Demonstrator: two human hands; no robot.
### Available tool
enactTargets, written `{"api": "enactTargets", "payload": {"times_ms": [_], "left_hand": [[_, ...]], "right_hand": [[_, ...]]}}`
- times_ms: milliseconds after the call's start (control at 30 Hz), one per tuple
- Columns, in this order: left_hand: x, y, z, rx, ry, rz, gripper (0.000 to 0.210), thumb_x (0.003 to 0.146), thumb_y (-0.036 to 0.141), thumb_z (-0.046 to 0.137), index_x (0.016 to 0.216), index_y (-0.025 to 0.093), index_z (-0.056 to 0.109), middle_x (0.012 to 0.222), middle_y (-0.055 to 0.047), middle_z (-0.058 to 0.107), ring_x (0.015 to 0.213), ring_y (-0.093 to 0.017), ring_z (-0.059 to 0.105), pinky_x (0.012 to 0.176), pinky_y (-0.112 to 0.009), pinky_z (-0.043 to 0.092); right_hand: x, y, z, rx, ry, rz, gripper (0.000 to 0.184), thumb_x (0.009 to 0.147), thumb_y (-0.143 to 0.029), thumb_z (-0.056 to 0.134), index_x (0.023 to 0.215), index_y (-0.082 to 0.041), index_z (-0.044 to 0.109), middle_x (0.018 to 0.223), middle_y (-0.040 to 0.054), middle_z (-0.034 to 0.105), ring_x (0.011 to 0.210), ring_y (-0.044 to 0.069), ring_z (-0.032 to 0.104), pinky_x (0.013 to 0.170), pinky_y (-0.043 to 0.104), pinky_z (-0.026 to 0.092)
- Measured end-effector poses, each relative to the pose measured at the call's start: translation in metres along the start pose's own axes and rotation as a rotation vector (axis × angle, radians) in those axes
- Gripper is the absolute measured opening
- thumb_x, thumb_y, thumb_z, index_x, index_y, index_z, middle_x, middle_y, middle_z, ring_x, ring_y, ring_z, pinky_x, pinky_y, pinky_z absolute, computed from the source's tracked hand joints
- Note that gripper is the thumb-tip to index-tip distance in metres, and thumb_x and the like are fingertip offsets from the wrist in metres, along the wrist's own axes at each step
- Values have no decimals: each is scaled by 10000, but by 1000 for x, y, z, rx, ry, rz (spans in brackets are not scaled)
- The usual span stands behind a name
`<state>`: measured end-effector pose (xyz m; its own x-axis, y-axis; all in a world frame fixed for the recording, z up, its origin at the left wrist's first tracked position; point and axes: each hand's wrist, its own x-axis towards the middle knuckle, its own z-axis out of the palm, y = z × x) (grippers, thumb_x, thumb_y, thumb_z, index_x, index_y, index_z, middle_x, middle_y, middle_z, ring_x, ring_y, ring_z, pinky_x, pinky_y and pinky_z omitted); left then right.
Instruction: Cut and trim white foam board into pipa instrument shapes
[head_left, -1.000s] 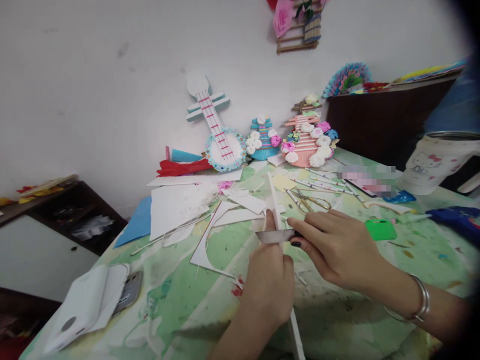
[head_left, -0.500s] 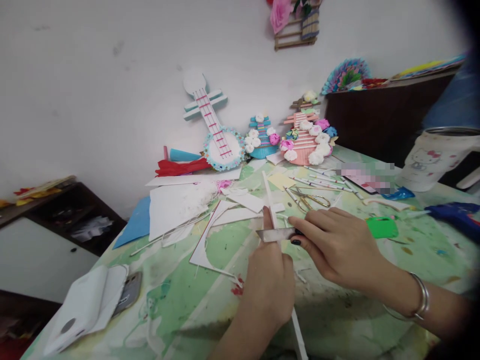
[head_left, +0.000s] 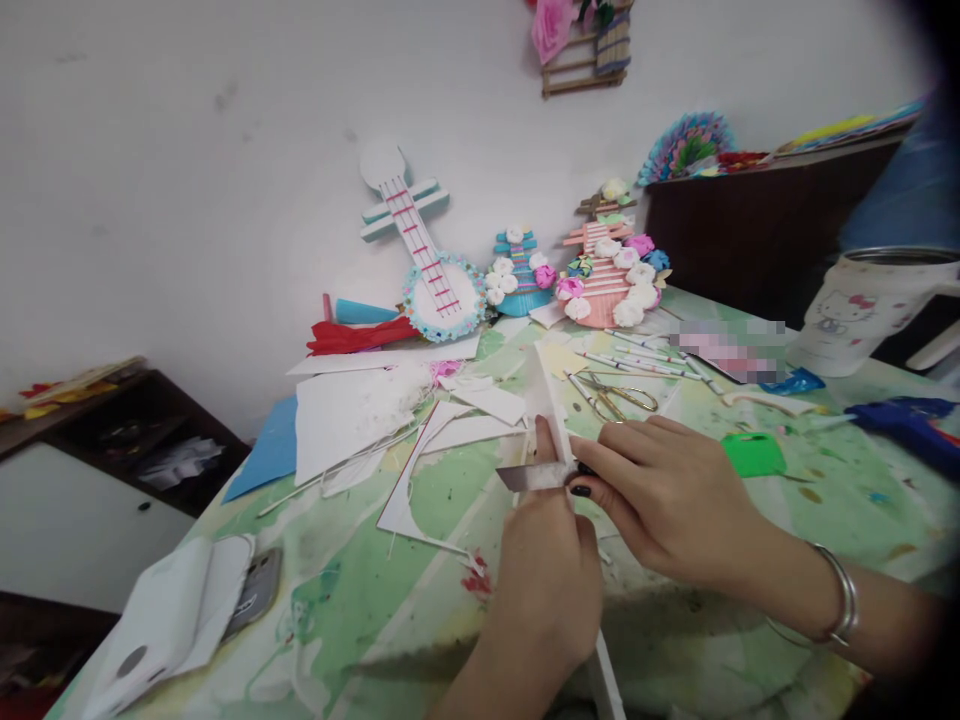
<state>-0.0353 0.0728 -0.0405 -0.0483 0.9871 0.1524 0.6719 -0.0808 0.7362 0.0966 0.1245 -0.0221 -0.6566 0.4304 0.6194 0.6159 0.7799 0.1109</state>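
Over the green-patterned worktop (head_left: 322, 570), two hands are holding two things. The left hand (head_left: 551, 585) is gripping one long white strip (head_left: 546, 395), its grip closed around it and one index finger extending along it; the right hand (head_left: 675, 490) is clamping its grip on one knife (head_left: 534, 478), whose blade is crossing the strip. Behind, three stringed-instrument models are standing by the wall: one white-and-blue (head_left: 420, 245), one blue (head_left: 520, 298), one peach (head_left: 596, 290). One pair of gold-handled scissors (head_left: 613, 390), one mug (head_left: 847, 310) and one glue gun (head_left: 911, 430) are resting rightward.
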Motion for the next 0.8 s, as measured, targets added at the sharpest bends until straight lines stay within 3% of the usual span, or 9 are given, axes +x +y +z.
{"api": "enactTargets", "payload": {"times_ms": [100,233,367,567,800], "left_hand": [[-1,-2,1,-29,11,24,736,815,92,389,1476,186,81,1427,-108,426,1191,-204,509,990,-276,337],[-4,-5,-2,-6,12,4,769,829,96,371,1480,202,-24,1439,-125,403,1138,-220,548,943,-293,372],[-8,-4,-7,-28,2,-33,761,834,93,356,1479,226,-24,1423,-124,423,1034,-216,599,869,-298,413],[-7,-5,-7,-47,0,-20,763,826,88,381,1480,179,-1,1476,-142,337,1104,-203,569,937,-272,380],[-8,-10,-2,-27,34,12,723,822,91,398,1472,198,102,1531,-93,223,1316,-205,377,1025,-251,300]], "right_hand": [[-3,2,0,15,22,1,273,933,-278,386,949,-151,628,693,41,540,639,180,473,600,317,303],[-6,10,0,1,53,20,264,935,-271,391,952,-147,623,734,60,581,638,185,495,592,316,324],[-9,22,1,-2,51,69,252,942,-287,393,975,-157,606,802,75,617,671,187,536,592,309,346],[-11,19,-3,118,10,62,262,945,-294,382,995,-155,598,802,76,611,692,184,543,593,303,359],[-2,-1,-1,181,-40,13,300,940,-279,354,983,-132,612,745,73,580,650,187,497,584,313,336]]}}
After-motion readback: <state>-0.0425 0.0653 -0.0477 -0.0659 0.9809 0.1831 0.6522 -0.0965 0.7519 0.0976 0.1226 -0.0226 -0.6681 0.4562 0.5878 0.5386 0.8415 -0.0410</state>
